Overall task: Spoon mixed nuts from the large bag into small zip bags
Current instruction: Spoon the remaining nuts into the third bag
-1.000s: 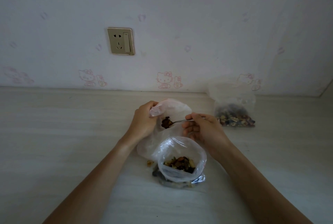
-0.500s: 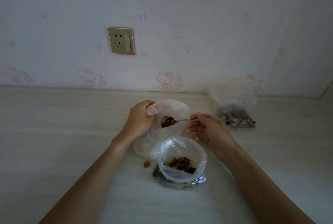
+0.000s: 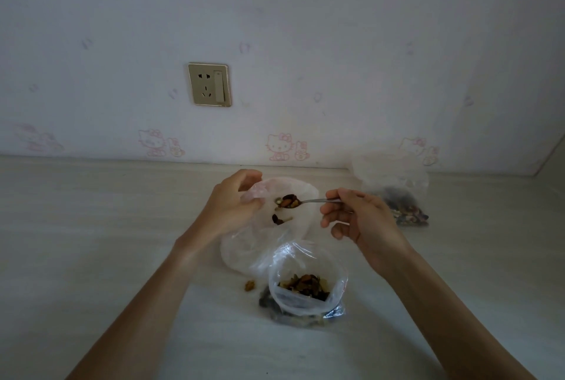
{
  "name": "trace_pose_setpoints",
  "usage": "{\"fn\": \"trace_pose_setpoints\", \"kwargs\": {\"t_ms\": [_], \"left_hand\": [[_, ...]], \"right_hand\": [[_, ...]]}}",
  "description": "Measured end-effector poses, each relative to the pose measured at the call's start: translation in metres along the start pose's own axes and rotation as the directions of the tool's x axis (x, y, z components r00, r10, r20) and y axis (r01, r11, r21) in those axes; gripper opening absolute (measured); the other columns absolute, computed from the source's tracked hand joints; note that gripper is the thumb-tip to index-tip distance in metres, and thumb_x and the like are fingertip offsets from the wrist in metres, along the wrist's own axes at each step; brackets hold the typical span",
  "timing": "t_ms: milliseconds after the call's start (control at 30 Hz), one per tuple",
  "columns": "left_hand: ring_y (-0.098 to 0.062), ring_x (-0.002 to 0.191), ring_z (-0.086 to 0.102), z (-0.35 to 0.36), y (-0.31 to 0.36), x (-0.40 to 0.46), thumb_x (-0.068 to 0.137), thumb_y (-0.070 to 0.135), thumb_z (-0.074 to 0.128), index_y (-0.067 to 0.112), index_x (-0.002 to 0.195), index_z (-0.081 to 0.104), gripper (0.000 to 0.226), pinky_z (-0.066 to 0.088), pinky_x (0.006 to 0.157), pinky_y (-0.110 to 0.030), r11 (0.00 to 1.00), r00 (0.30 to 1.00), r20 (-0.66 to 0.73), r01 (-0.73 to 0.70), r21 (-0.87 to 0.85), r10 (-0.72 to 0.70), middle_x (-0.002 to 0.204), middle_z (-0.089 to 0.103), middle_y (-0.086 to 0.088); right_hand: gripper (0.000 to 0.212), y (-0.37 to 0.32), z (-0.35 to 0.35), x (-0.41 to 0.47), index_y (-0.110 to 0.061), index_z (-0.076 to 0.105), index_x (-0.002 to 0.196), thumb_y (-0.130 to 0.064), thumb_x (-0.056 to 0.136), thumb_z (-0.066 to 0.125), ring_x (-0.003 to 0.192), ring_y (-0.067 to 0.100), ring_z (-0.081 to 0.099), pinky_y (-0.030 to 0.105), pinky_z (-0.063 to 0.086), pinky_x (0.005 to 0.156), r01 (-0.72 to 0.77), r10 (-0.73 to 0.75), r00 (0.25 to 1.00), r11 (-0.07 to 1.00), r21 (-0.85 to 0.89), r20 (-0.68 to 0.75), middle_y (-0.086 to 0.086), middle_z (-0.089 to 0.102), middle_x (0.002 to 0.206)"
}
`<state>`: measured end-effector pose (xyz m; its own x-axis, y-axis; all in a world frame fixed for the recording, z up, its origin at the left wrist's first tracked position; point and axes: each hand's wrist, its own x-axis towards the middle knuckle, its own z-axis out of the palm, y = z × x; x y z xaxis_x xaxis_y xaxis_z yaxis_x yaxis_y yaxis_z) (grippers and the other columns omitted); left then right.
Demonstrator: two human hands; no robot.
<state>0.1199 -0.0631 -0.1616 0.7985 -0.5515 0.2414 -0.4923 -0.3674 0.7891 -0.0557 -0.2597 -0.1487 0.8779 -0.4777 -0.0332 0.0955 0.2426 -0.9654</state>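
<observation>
My left hand (image 3: 227, 205) pinches the rim of a thin whitish plastic bag (image 3: 253, 252) and holds its mouth up. My right hand (image 3: 359, 219) grips a metal spoon (image 3: 318, 201) by the handle, its bowl heaped with mixed nuts (image 3: 289, 201) just over that bag's mouth. A few nuts (image 3: 278, 219) lie inside the bag below the spoon. Nearer to me stands a clear zip bag (image 3: 307, 285), mouth open, with mixed nuts in it. A second clear bag with nuts (image 3: 400, 201) lies at the back right, partly behind my right hand.
One loose nut (image 3: 249, 285) lies on the pale wooden table (image 3: 91, 242) left of the clear zip bag. The wall with a socket plate (image 3: 209, 84) rises close behind the table's back edge.
The spoon has risen a little and some nuts have dropped from it into the whitish bag. My right hand has drawn slightly to the right. The left hand keeps its hold.
</observation>
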Motion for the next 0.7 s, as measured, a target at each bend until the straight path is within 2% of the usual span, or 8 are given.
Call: {"fn": "trace_pose_setpoints", "kwargs": {"t_ms": [67, 167, 233, 333, 400, 533, 633, 700], "left_hand": [[0.009, 0.121, 0.056, -0.007, 0.007, -0.008, 0.089, 0.019, 0.078, 0.026, 0.133, 0.063, 0.047, 0.047, 0.099, -0.020, 0.999, 0.999, -0.017, -0.045, 0.009, 0.045, 0.128, 0.064, 0.021], [0.013, 0.122, 0.053, -0.015, 0.019, -0.026, 0.091, 0.025, 0.077, 0.032, 0.128, 0.065, 0.039, 0.045, 0.099, -0.018, 0.992, 0.990, -0.077, -0.119, 0.033, 0.121, 0.124, 0.062, 0.030], [0.012, 0.118, 0.056, -0.017, 0.028, -0.041, 0.092, 0.028, 0.076, 0.033, 0.122, 0.067, 0.032, 0.045, 0.094, -0.014, 0.983, 0.974, -0.136, -0.173, 0.062, 0.180, 0.119, 0.064, 0.031], [0.008, 0.099, 0.064, -0.015, 0.043, -0.066, 0.091, 0.028, 0.076, 0.029, 0.109, 0.071, 0.018, 0.045, 0.076, -0.006, 0.970, 0.952, -0.189, -0.227, 0.087, 0.240, 0.101, 0.071, 0.021], [0.005, 0.082, 0.065, -0.012, 0.050, -0.083, 0.092, 0.035, 0.073, 0.029, 0.099, 0.071, 0.009, 0.046, 0.067, -0.007, 0.976, 0.968, -0.149, -0.188, 0.112, 0.204, 0.087, 0.072, 0.015], [-0.003, 0.067, 0.067, -0.001, 0.052, -0.111, 0.096, 0.064, 0.052, 0.032, 0.086, 0.070, 0.038, 0.055, 0.067, -0.028, 0.970, 0.999, 0.023, -0.043, 0.239, 0.039, 0.075, 0.071, 0.012], [-0.006, 0.068, 0.067, 0.006, 0.052, -0.121, 0.097, 0.063, 0.053, 0.031, 0.085, 0.072, 0.039, 0.057, 0.072, -0.034, 0.971, 0.997, 0.082, -0.014, 0.240, -0.006, 0.070, 0.069, 0.010], [-0.006, 0.067, 0.069, 0.007, 0.052, -0.124, 0.098, 0.052, 0.061, 0.031, 0.085, 0.074, 0.028, 0.059, 0.074, -0.038, 0.982, 0.995, 0.099, -0.021, 0.188, 0.003, 0.071, 0.071, 0.009]], "right_hand": [[0.028, -0.009, 0.001, -0.006, 0.006, 0.066, 0.107, -0.014, 0.108, 0.046, 0.065, 0.028, 0.067, 0.030, 0.046, 0.045, 0.033, -0.033, 0.999, 0.999, 0.005, 0.022, 0.021, 0.071, 0.083], [0.027, -0.022, -0.001, -0.019, 0.004, 0.067, 0.104, -0.014, 0.108, 0.046, 0.063, 0.028, 0.067, 0.029, 0.045, 0.044, 0.081, -0.083, 0.995, 0.996, 0.027, 0.053, 0.020, 0.071, 0.083], [0.027, -0.027, -0.005, -0.030, 0.002, 0.067, 0.101, -0.014, 0.107, 0.046, 0.062, 0.028, 0.066, 0.029, 0.045, 0.043, 0.103, -0.105, 0.992, 0.994, 0.039, 0.066, 0.020, 0.070, 0.082], [0.029, -0.030, -0.015, -0.050, 0.001, 0.069, 0.097, -0.015, 0.107, 0.047, 0.060, 0.029, 0.066, 0.029, 0.045, 0.042, 0.111, -0.114, 0.991, 0.993, 0.043, 0.073, 0.022, 0.069, 0.081], [0.029, -0.028, -0.023, -0.064, 0.001, 0.069, 0.096, -0.016, 0.107, 0.048, 0.059, 0.029, 0.065, 0.029, 0.045, 0.042, 0.093, -0.096, 0.992, 0.995, 0.034, 0.081, 0.022, 0.068, 0.080], [0.030, -0.019, -0.033, -0.094, 0.004, 0.068, 0.098, -0.015, 0.107, 0.046, 0.059, 0.030, 0.065, 0.029, 0.044, 0.041, 0.034, -0.034, 0.996, 0.999, -0.004, 0.082, 0.024, 0.068, 0.081], [0.031, -0.011, -0.032, -0.111, 0.006, 0.066, 0.097, -0.013, 0.108, 0.045, 0.060, 0.033, 0.065, 0.031, 0.044, 0.042, 0.047, -0.039, 0.997, 0.992, -0.120, 0.070, 0.025, 0.069, 0.081], [0.029, -0.009, -0.029, -0.119, 0.004, 0.067, 0.097, -0.011, 0.108, 0.045, 0.062, 0.033, 0.066, 0.035, 0.045, 0.044, 0.146, -0.126, 0.988, 0.941, -0.306, 0.084, 0.021, 0.070, 0.080]]}}
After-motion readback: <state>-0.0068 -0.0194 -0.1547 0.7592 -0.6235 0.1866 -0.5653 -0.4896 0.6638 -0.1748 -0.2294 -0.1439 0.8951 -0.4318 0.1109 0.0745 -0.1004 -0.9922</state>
